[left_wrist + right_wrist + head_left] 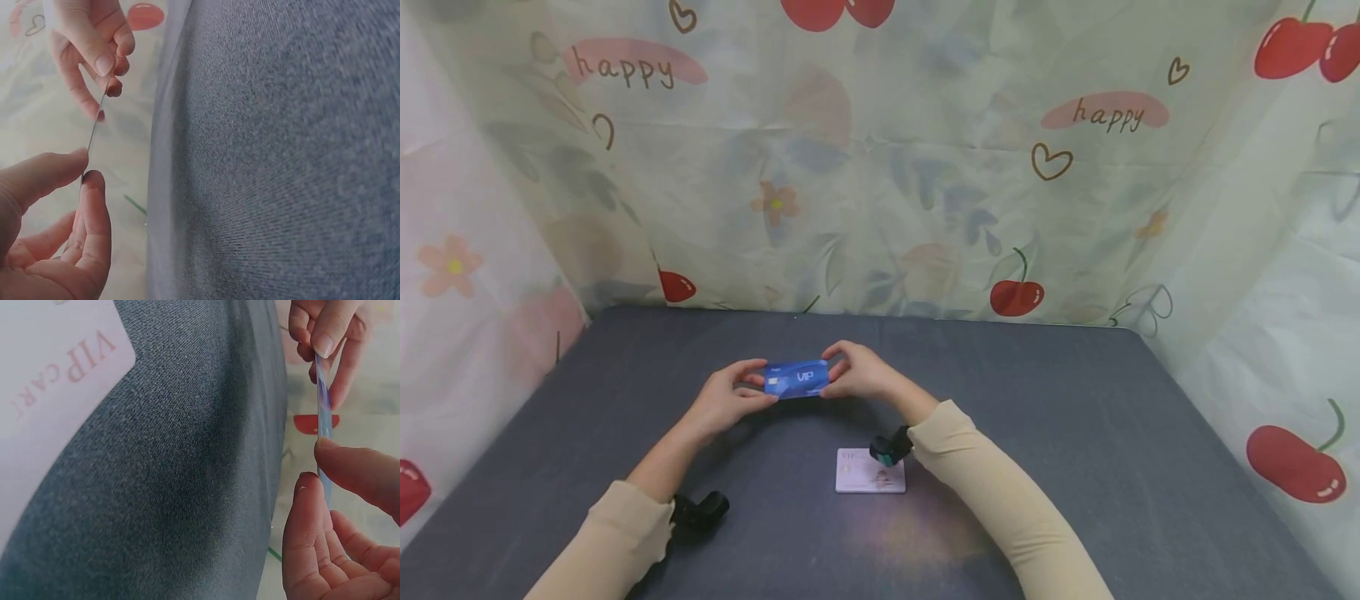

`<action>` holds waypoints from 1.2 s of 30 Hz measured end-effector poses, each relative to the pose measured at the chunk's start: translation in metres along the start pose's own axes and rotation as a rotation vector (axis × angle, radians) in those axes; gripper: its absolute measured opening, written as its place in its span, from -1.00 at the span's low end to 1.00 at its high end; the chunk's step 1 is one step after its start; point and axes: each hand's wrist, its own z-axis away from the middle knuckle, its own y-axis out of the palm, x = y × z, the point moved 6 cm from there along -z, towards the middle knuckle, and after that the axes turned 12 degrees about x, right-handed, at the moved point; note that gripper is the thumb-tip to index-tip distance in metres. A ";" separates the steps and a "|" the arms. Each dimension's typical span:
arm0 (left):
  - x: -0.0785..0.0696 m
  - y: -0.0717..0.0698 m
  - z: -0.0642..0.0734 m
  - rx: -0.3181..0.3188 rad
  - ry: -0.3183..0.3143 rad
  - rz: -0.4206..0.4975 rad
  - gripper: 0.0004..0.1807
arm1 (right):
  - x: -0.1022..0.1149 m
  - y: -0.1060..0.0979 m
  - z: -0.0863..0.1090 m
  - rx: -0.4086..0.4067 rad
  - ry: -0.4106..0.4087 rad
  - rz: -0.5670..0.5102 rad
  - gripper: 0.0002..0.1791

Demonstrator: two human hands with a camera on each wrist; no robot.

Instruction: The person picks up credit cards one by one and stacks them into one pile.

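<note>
A blue VIP card (pixel 796 380) is held up above the dark table, its printed face toward the head camera. My left hand (pixel 727 401) pinches its left end between thumb and fingers. At the opposite end, my right hand (pixel 864 372) pinches it the same way. Both wrist views show the card edge-on, a thin line in the left one and a narrow blue strip (pixel 324 406) in the right. Below the right forearm lies a pale pink VIP card (pixel 859 477), flat on the table and partly covered by the right wrist camera.
The dark cloth-topped table (pixel 1037 433) reaches back to a hanging curtain (pixel 880 100) printed with cherries, hearts and "happy". Similar fabric hangs at both sides. Black wrist cameras (pixel 700 511) sit at both cuffs, the right one just over the pink card.
</note>
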 end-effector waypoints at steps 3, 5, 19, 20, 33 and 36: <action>-0.002 0.001 0.000 0.013 0.007 0.005 -0.27 | -0.001 -0.002 0.002 -0.004 -0.004 0.007 -0.37; -0.003 0.001 0.001 0.020 0.007 0.007 -0.27 | -0.002 -0.002 0.003 -0.004 -0.006 0.011 -0.36; -0.007 0.005 0.003 0.041 0.050 -0.003 -0.27 | 0.000 -0.006 0.016 0.011 0.001 -0.039 -0.33; -0.007 0.005 0.004 0.040 0.047 -0.001 -0.27 | 0.000 -0.006 0.016 0.012 0.002 -0.043 -0.33; -0.013 0.009 0.006 0.062 0.057 -0.006 -0.26 | -0.003 -0.008 0.025 0.019 -0.014 -0.059 -0.35; -0.015 0.011 0.006 0.059 0.054 -0.005 -0.26 | -0.004 -0.009 0.028 0.022 -0.023 -0.059 -0.35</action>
